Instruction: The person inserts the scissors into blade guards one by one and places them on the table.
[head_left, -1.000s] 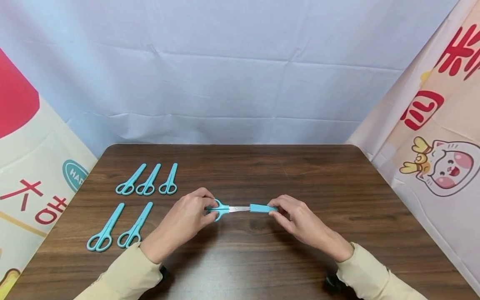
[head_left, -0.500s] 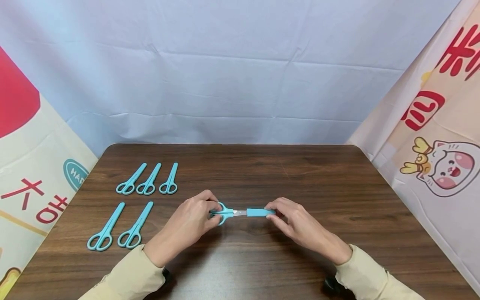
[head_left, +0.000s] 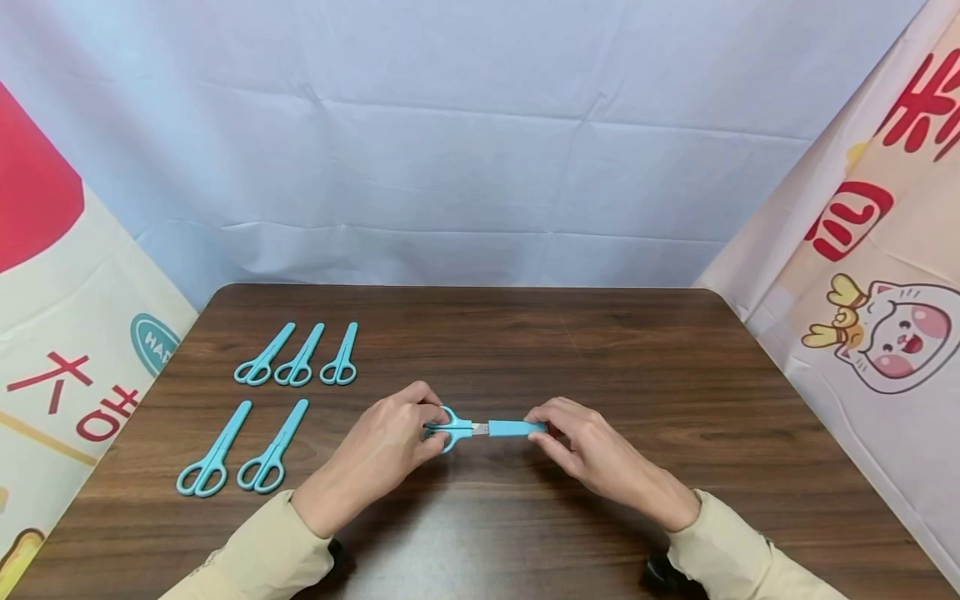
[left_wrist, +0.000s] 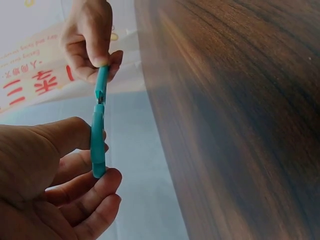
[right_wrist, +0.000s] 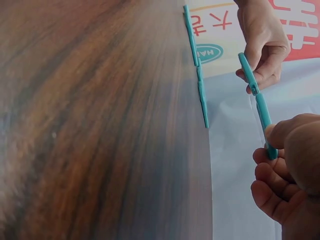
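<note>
My left hand [head_left: 392,439] pinches the looped handles of a pair of turquoise scissors [head_left: 459,429] between thumb and fingers. The tip end of a matching blade cover [head_left: 510,428] is pinched by my right hand [head_left: 592,446]. A short stretch of bare metal blade shows between handles and cover; the rest of the blades is inside the cover. Both wrist views show scissors and cover held in line above the table, seen edge-on: handles [left_wrist: 98,142] in the left wrist view, cover [right_wrist: 264,120] in the right wrist view.
Several turquoise scissors with covers on lie at the table's left: three in a back row [head_left: 297,354], two in front [head_left: 232,450]. The brown wooden table [head_left: 637,350] is bordered by a pale cloth [head_left: 480,167] behind and printed cloths at both sides.
The cover and scissors have moved toward each other, so the exposed length of blade has shrunk. My left hand has shifted slightly right, my right hand slightly left.
</note>
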